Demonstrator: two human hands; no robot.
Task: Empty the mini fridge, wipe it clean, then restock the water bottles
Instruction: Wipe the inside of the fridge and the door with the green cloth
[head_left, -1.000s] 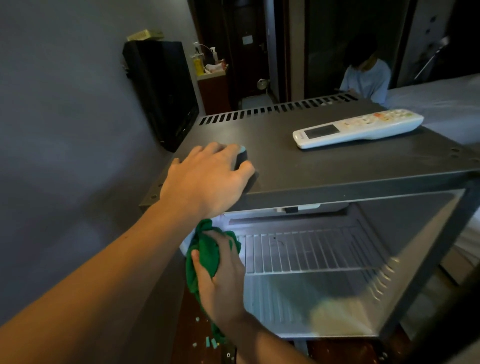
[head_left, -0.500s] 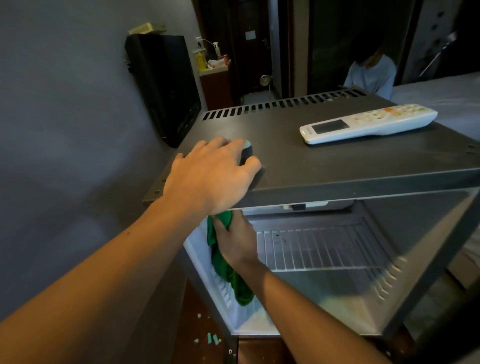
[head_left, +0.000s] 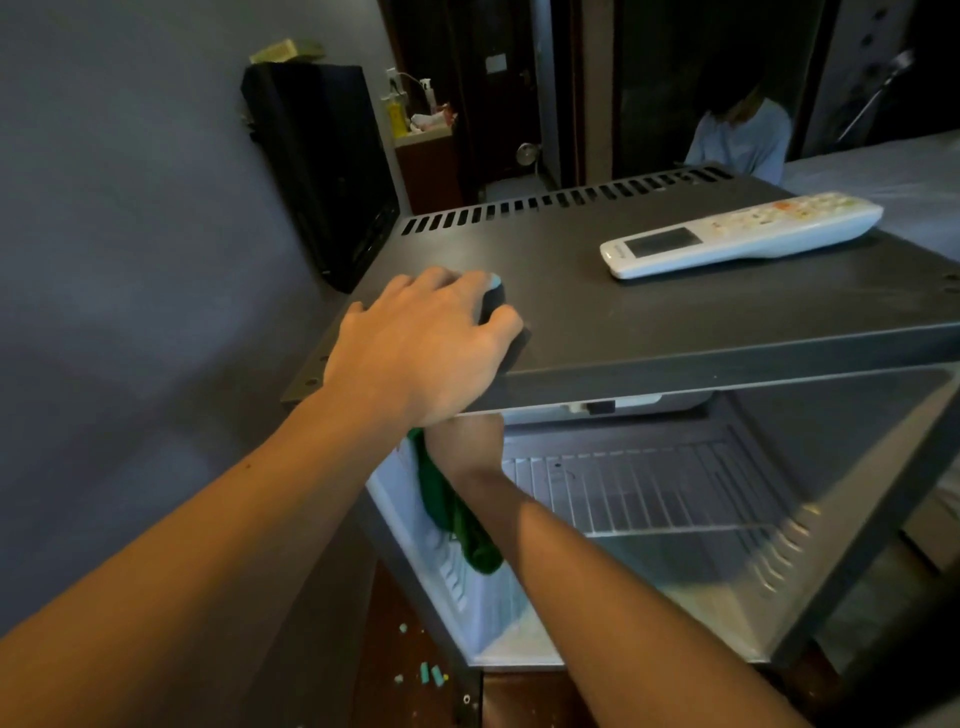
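Hands are apart, one above the other at the front left corner of the fridge (head_left: 675, 332). Your left hand (head_left: 421, 343) lies on the flat grey top, fingers and thumb curled over a small dark object (head_left: 493, 306) with a pale teal tip poking out past your fingertips. What that object is cannot be told. Your forearm reaches in from the lower left.

Your right hand (head_left: 467, 441) is inside the open fridge, tucked up under the top's front lip and directly below your left hand. It holds a green cloth (head_left: 447, 509) against the white left inner wall, high up near the ceiling of the compartment. Only the back of the hand and the wrist show; the fingers are hidden. The cloth trails down from the hand along the wall and beside your wrist, ending in a loose bunch.

Inside, a white wire shelf (head_left: 649, 493) sits level across the compartment, with the floor of the fridge visible beneath it.

On the top, well to the right of your left hand, a white remote (head_left: 737, 234) lies flat, screen end toward you. A row of vent slots (head_left: 561, 200) runs along the back edge.

Beyond the fridge a person in a pale shirt (head_left: 737, 140) sits in the dim room. A black television (head_left: 322, 166) hangs on the grey wall to the left. Small green scraps (head_left: 431, 673) lie on the wooden floor below the fridge corner.
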